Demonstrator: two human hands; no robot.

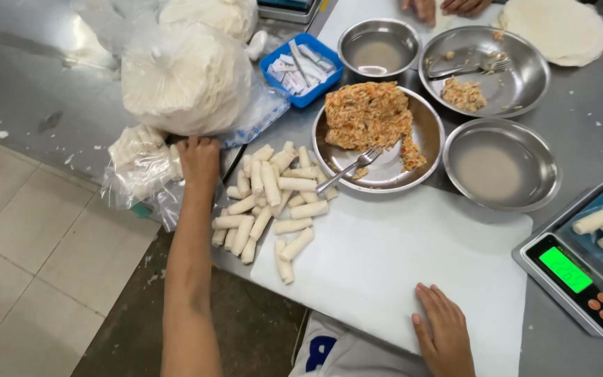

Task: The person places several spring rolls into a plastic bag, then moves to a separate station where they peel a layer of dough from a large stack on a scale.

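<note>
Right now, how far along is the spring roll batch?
Done: a pile of pale rolled spring rolls lies beside the white cutting board, more on the digital scale. In hand: left hand reaches the plastic bag of round white wrappers; right hand rests on the board. Left: orange filling in the steel bowl.

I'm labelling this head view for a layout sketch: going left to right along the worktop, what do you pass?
Bagged stack of wrappers → left hand → pile of rolled spring rolls → pan of filling with a fork → empty steel pan → scale with green display.
</note>
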